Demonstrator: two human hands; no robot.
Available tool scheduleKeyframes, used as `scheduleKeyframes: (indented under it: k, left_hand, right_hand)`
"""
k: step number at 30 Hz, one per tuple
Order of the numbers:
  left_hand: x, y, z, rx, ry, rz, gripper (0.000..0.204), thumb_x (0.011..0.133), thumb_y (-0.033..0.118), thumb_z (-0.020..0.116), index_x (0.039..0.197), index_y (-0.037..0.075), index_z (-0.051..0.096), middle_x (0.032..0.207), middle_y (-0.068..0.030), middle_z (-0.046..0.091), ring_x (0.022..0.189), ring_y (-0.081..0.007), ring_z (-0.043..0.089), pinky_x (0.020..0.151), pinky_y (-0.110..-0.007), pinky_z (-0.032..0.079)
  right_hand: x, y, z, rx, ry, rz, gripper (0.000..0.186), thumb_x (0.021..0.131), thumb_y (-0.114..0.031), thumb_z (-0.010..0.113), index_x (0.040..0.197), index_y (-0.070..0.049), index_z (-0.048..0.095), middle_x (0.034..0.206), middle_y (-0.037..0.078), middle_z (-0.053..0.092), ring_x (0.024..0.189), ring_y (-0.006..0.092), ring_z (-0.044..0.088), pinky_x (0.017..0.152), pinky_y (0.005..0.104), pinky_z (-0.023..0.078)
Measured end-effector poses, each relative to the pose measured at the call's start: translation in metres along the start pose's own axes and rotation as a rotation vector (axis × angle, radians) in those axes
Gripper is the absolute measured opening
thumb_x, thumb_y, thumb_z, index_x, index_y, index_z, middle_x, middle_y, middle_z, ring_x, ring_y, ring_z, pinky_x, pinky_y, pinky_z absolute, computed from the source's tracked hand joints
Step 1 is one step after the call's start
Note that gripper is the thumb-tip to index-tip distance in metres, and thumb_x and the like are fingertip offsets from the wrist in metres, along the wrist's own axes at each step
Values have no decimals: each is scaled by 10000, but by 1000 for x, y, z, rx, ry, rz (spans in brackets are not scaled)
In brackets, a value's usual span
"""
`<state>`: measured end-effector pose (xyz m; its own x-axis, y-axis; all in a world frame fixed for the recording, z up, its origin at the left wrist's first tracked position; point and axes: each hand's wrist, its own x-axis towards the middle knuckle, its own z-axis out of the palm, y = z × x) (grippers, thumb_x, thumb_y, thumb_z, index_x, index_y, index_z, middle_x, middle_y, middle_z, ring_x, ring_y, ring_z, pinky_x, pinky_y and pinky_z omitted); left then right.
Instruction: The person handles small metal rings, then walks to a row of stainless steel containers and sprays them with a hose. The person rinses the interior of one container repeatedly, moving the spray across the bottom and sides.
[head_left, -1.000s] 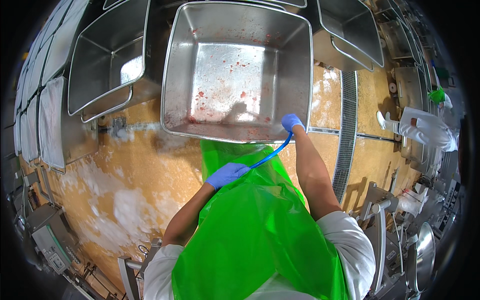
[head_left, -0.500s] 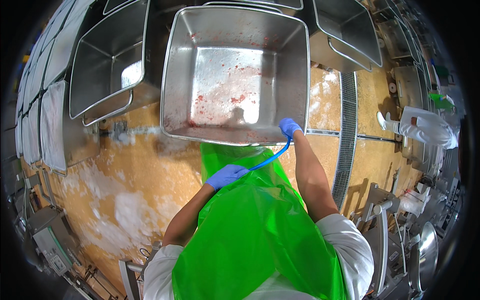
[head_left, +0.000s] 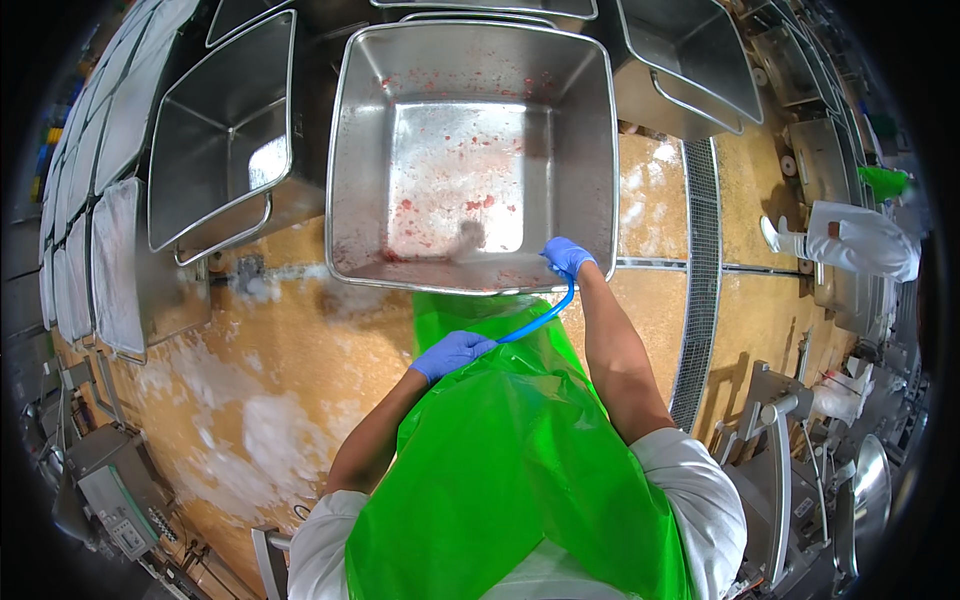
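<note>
A blue hose (head_left: 541,322) runs between my two gloved hands in front of the green apron (head_left: 500,460). My right hand (head_left: 568,256) grips its upper end over the near right rim of a large steel tub (head_left: 345,160). Lower and to the left, my left hand (head_left: 452,354) is closed round the hose against the apron. Red scraps (head_left: 480,203) are scattered over the tub's bottom and walls. Whether water leaves the hose cannot be made out.
Other steel tubs stand at the left (head_left: 220,130) and right (head_left: 690,60). White foam (head_left: 270,435) lies on the tan floor, and a drain grate (head_left: 698,300) runs along the right. A person in white (head_left: 860,240) stands far right. Machinery (head_left: 115,500) flanks me.
My right hand has shifted slightly left over the tub's rim, and the hose bends more sharply below it. My left hand stays nearly in place.
</note>
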<state>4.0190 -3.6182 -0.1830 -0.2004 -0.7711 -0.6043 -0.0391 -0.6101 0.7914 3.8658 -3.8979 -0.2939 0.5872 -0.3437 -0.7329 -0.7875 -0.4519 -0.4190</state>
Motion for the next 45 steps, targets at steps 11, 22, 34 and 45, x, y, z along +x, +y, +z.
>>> scheduleKeyframes:
  k: [11,22,34,45]
  left_hand:
    - [-8,-6,0,-14,45,-6,428,875,393,527,942,-19,621,735,-125,618,681,-139,525,661,-315,445]
    - [-28,-9,2,-123,83,-102,404,878,381,535,872,-13,626,674,-4,551,630,-80,465,580,-264,413]
    - [-35,-11,3,-165,102,-118,403,870,374,551,922,-19,628,740,-37,598,677,-94,503,635,-278,436]
    - [-37,-18,-3,-155,68,-123,375,869,355,561,975,1,625,787,-12,614,724,-88,504,664,-272,435]
  right_hand:
    - [-11,-77,-21,503,-80,185,325,848,-254,463,638,-17,540,510,73,495,359,172,424,367,332,346]
    - [12,-138,-31,100,-81,17,273,758,-137,394,736,35,605,706,187,595,579,239,570,562,369,454]
    - [14,-181,-32,103,216,-105,376,765,-133,373,1001,83,571,1019,318,555,957,423,557,860,437,422]
    - [-1,-214,-30,24,272,-139,306,785,-154,399,959,65,522,927,327,568,912,428,567,819,466,442]
